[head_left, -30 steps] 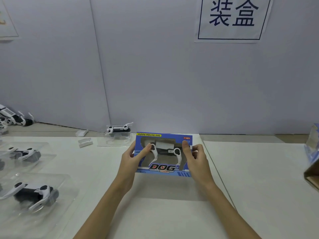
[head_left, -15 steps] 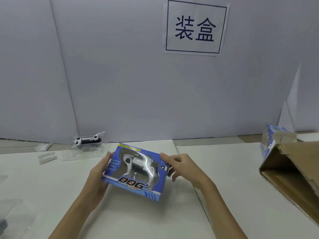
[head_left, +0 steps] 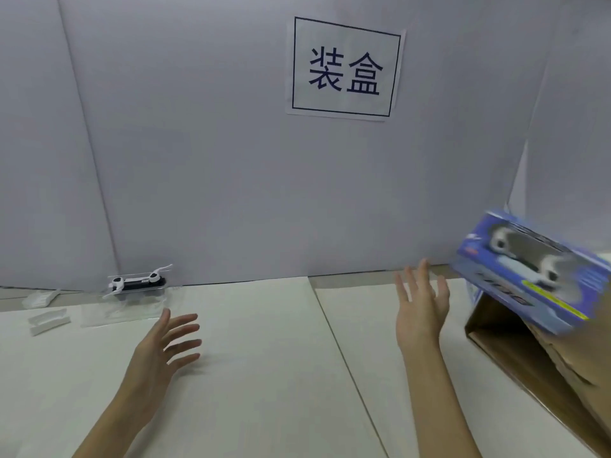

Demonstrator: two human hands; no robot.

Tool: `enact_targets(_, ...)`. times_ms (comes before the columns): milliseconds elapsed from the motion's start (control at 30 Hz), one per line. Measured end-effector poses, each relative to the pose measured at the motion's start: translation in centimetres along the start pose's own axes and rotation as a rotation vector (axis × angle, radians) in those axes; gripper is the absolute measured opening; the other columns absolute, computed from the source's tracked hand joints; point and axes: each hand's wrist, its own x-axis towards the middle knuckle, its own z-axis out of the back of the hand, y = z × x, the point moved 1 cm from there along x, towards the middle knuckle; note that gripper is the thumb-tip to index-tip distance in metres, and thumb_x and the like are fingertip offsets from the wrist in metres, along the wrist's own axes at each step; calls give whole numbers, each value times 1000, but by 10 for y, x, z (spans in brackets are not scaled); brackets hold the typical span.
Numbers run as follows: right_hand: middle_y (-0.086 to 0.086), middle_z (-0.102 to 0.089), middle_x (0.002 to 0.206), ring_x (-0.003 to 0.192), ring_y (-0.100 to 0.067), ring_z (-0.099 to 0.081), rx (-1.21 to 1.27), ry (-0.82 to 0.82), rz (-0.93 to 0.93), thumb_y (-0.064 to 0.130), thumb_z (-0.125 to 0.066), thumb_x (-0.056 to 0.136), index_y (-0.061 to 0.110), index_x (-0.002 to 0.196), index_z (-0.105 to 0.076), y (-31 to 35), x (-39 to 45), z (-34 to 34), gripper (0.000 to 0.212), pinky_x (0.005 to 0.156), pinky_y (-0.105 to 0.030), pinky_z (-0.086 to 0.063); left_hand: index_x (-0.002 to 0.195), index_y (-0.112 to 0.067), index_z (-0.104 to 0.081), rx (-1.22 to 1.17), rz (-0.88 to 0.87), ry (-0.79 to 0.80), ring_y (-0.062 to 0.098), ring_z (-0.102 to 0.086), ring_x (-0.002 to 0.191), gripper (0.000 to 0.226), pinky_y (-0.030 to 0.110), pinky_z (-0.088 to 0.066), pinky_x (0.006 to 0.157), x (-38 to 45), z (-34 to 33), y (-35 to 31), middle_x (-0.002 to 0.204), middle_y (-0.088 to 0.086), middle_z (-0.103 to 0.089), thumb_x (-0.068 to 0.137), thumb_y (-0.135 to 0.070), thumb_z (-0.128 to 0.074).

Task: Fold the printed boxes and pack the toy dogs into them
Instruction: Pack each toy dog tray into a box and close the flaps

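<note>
The blue printed box (head_left: 532, 272) with a toy dog behind its window is in the air at the right, blurred and tilted, above the mouth of a brown cardboard carton (head_left: 545, 368). Neither hand touches it. My right hand (head_left: 421, 305) is raised just left of the box, fingers spread and straight. My left hand (head_left: 165, 345) hovers over the white table (head_left: 264, 358), fingers spread, holding nothing. Another toy dog (head_left: 137, 282) lies in a clear plastic tray at the back left.
Two small white plastic pieces (head_left: 46, 312) lie at the far left of the table. A grey partition wall with a paper sign (head_left: 344, 69) closes the back. A seam runs down the table between my hands.
Both hands held the packed box over the table; now both have let go and it has moved right, airborne above the carton. The view has swung to the right.
</note>
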Motion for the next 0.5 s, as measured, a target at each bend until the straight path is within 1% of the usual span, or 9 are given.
enact_targets(67, -9, -59, 142, 124, -23, -65, -193, 12, -22, 19, -71, 99, 10, 150, -46, -10, 0, 3, 58, 98, -39, -58, 114, -11, -76, 28, -6, 1, 37, -68, 102, 59, 51, -53, 88, 0, -2, 2, 112, 11, -76, 91, -61, -55)
enact_targets(133, -9, -60, 141, 112, -13, -70, -362, 13, 9, 12, -65, 102, 10, 143, -58, -20, -2, 4, 41, 96, -35, -57, 111, -12, -78, 75, -28, -11, 36, -69, 99, 54, 50, -54, 86, 0, -5, 7, 110, 10, -76, 96, -58, -54)
enact_targets(167, -6, -62, 138, 103, -8, -72, -466, 13, 40, 10, -61, 102, 13, 140, -61, -25, -4, 4, 38, 93, -32, -56, 108, -12, -79, 110, -47, -23, 36, -70, 97, 50, 49, -55, 84, 0, -7, 11, 108, 9, -77, 99, -55, -53)
enact_targets(200, -3, -63, 136, 101, -8, -72, -584, 17, 76, 8, -57, 102, 16, 138, -63, -30, -5, 2, 37, 91, -31, -56, 105, -13, -79, 152, -73, -34, 36, -70, 94, 46, 48, -55, 82, 0, -8, 15, 108, 10, -76, 101, -51, -54)
enact_targets(267, -5, -60, 138, 113, -21, -66, -835, 29, 136, 3, -51, 99, 15, 135, -65, -38, -3, -4, 40, 97, -38, -55, 100, -13, -78, 250, -140, -44, 36, -69, 91, 39, 45, -55, 80, 1, -10, 22, 106, 8, -75, 103, -43, -55)
enact_targets(333, -10, -52, 147, 121, -30, -60, -1130, 31, 167, 2, -50, 97, 5, 133, -62, -42, 12, -12, 38, 98, -36, -48, 97, -13, -77, 335, -192, -35, 36, -68, 93, 32, 43, -56, 80, 2, -12, 26, 99, 0, -76, 105, -35, -56)
enact_targets(400, -16, -40, 155, 116, -37, -60, -1498, 89, 198, 6, -52, 100, -4, 126, -58, -38, 36, -17, 29, 88, -33, -42, 97, -16, -77, 396, -215, -10, 34, -69, 94, 29, 43, -57, 82, 3, -13, 28, 96, -9, -76, 105, -33, -56)
enact_targets(467, -23, -22, 164, 110, -40, -63, -1824, 125, 217, 10, -54, 100, -6, 125, -56, -26, 63, -14, 29, 86, -35, -47, 97, -18, -77, 455, -237, 10, 28, -70, 92, 28, 41, -56, 81, 2, -14, 31, 97, -15, -75, 105, -35, -55)
enact_targets(500, -28, -13, 165, 111, -41, -63, -1979, 123, 231, 11, -55, 100, -6, 129, -54, -18, 78, -10, 34, 89, -38, -52, 97, -19, -77, 474, -243, 13, 26, -70, 92, 29, 39, -56, 81, 2, -14, 32, 97, -17, -74, 105, -36, -55)
